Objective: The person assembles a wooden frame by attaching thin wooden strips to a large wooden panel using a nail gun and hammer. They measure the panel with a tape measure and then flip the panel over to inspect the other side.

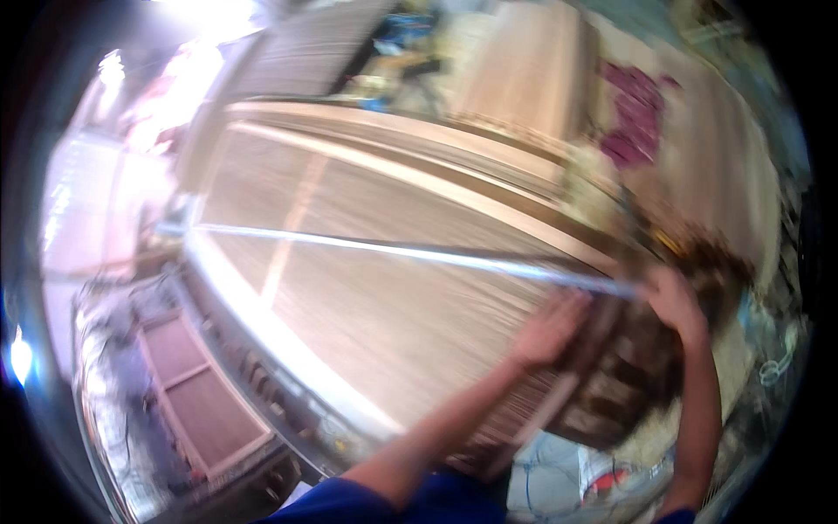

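Observation:
A long, thin silvery strip runs across a wide wooden panel, from its far left edge to its right end. It looks straight and shiny, but blur hides whether it is a bar or a tape. My right hand is closed around the strip's right end, just past the panel. My left hand lies flat with fingers stretched out, at the panel's right end just below the strip. Its fingertips come close to the strip; whether they touch it I cannot tell.
Pale wooden boards lie along the panel's far side. Stacked wood and a purple cloth are at the back right. Dark wood blocks sit near my right forearm. At lower left, a framed wooden piece rests on silvery sheeting.

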Tool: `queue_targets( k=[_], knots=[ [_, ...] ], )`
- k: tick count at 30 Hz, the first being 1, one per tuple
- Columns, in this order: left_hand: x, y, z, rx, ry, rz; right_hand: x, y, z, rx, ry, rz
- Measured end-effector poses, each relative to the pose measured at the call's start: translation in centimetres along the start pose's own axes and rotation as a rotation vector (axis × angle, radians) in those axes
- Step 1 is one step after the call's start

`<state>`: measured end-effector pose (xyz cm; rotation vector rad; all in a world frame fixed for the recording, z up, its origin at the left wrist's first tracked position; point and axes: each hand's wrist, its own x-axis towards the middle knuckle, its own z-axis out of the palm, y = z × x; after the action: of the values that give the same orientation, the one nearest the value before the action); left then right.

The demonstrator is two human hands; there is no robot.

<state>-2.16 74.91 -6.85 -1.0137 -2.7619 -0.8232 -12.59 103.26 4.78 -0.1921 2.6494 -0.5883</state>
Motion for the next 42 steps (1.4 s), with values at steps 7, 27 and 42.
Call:
queue_targets(
  k=[7, 27, 42],
  knots=[
    [-17.9, 3.3, -11.4, -0.749, 0.246, -0.757, -8.5, -10.7, 8.1, -0.006, -0.037, -0.035],
    [-43.9, -12.0, -37.8, -1.320, 0.951, -0.958, -32.7, -38.9, 28.6, 0.371, -0.306, 0.213],
    [-27.0, 12.6, -46.7, -1.718, 0.083, -0.252, -31.9, -31.1, 30.6, 0.737, -0.088, 0.440]
  ],
)
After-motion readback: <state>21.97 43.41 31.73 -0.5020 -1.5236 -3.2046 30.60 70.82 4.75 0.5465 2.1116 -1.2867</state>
